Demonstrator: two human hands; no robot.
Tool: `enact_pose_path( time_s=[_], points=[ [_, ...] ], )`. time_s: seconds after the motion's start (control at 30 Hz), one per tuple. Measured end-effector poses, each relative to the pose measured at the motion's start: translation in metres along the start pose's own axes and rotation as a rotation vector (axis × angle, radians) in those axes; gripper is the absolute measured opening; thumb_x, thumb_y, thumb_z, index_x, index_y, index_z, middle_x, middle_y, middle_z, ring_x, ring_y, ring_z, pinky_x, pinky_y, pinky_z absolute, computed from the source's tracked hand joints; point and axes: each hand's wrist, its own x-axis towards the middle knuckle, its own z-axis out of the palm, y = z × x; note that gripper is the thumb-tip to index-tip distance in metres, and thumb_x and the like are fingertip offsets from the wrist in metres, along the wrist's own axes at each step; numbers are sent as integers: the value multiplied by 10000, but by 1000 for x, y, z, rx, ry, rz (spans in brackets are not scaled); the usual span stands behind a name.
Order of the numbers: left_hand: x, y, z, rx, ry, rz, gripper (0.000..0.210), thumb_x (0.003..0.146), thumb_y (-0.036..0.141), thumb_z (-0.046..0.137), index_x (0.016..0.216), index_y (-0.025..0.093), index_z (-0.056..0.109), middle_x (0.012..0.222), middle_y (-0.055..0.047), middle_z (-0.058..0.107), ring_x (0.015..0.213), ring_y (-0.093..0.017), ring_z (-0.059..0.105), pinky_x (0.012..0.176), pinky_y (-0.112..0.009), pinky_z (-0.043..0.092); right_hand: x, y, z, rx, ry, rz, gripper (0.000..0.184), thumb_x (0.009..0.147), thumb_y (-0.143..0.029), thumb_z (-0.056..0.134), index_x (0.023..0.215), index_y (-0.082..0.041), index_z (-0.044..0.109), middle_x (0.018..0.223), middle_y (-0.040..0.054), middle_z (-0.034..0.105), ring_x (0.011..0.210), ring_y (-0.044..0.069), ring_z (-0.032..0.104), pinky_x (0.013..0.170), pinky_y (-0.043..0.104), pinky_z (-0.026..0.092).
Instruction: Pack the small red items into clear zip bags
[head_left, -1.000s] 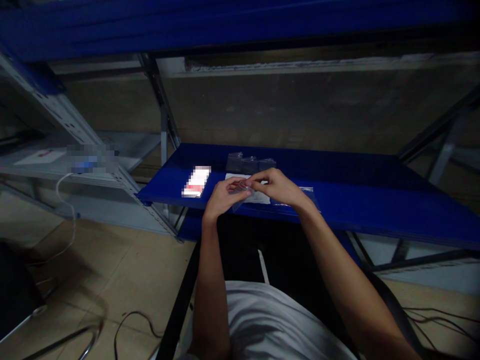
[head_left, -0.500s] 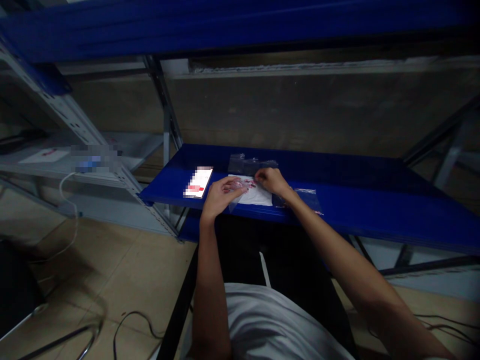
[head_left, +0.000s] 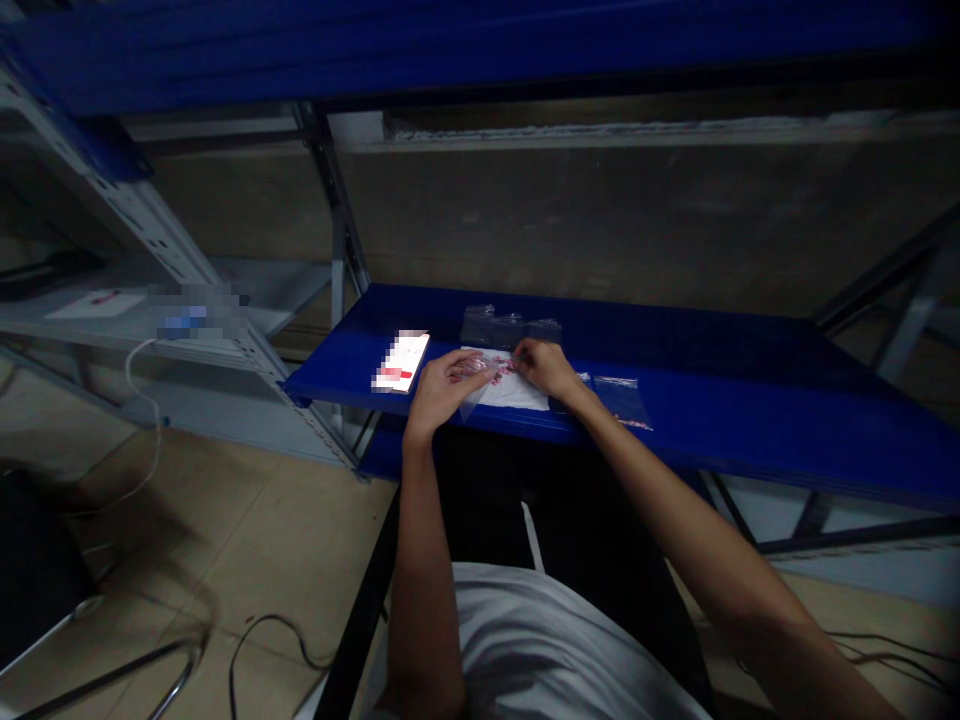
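My left hand [head_left: 444, 385] holds a clear plastic bag [head_left: 472, 400] between thumb and fingers, over the left side of a white sheet [head_left: 517, 395]. Small red and pink pieces [head_left: 501, 370] lie scattered on the sheet between my hands. Above its right edge is my right hand [head_left: 546, 366], its fingers pinched together and pointing left at the pieces. Whatever those fingertips hold, if anything, is too small to make out.
Several clear plastic bags [head_left: 508, 328] lie behind the sheet on the blue shelf [head_left: 750, 400]. Another clear bag [head_left: 621, 402], with small pieces along its lower edge, lies right of my right wrist. A lit phone [head_left: 405, 362] rests at the left. A metal upright [head_left: 180, 255] stands beyond it.
The view has shifted slightly. My right hand stays near the sheet's right edge with its fingers closed; more of the red pieces show between the hands. My left hand keeps the bag.
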Motion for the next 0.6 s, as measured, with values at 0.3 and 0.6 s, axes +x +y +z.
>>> enact_pose_path(
  time_s=[0.3, 0.6],
  points=[
    [1, -2, 2, 1, -3, -8, 432, 765, 439, 860, 1100, 179, 775, 1001, -88, 791, 921, -210, 729, 809, -307, 560, -5, -5, -4, -22, -20, -56, 195, 932, -126, 611, 995, -150, 793, 1015, 127, 782, 915, 202, 690, 824, 245, 436],
    [0, 2, 2, -12, -11, -27, 415, 776, 436, 853, 1082, 168, 770, 971, -94, 795, 910, -220, 742, 816, -321, 574, -10, -10, -12, 31, 11, -44, 206, 916, -83, 587, 956, -142, 779, 1005, 132, 794, 901, 216, 705, 821, 255, 441]
  ],
)
